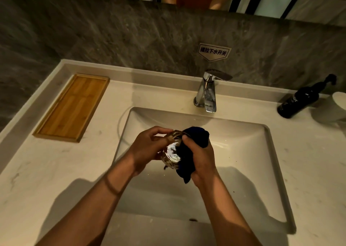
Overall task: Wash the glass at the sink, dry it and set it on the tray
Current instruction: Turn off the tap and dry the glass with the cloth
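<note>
A clear glass (171,153) lies tilted on its side over the white sink basin (243,152), its thick base facing me. My left hand (146,148) grips it from the left, fingers curled over its top. My right hand (200,158) presses a dark blue cloth (194,139) against the glass's right side; the cloth bunches above my thumb and hangs below my palm. A wooden tray (73,106) with nothing on it rests on the counter at the far left.
A chrome faucet (207,92) stands behind the basin, with no water running. At the far right stand a black pump bottle (301,100) and a white container (335,107). A pale marble counter (56,171) surrounds the basin, backed by a grey stone wall.
</note>
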